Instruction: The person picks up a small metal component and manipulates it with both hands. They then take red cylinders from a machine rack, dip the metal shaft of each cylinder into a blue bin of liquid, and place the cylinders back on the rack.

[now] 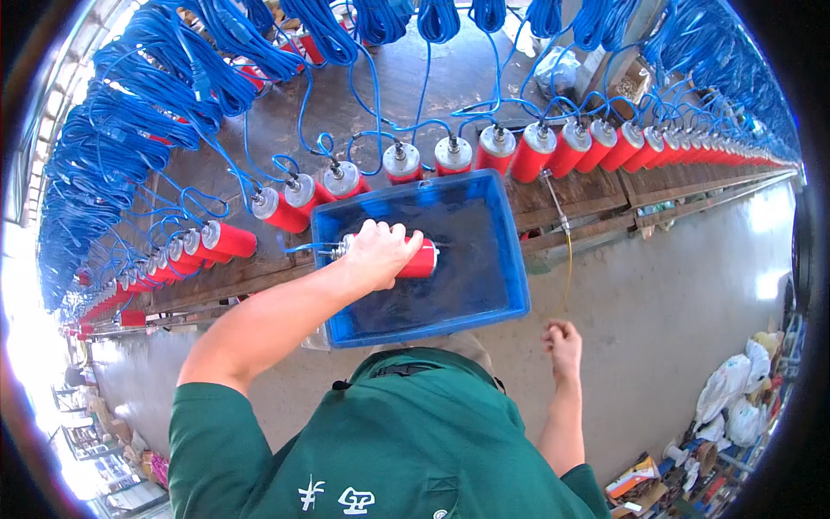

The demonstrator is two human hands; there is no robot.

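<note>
My left hand is wrapped over the top of a red cylinder with a metal end and a blue cable. The cylinder lies on its side, in or just above the dark liquid of a blue plastic tub; its exact depth I cannot tell. To the right of the tub, my right hand is raised with its fingers curled in. Whether anything is in them is hidden. Just above it dangles a thin yellow hose, joined to a metal nozzle at the bench edge.
Long rows of red cylinders with metal tops line the wooden bench on both sides. Blue cables run from them to hanging coils. White sacks and cartons lie on the right of the grey floor.
</note>
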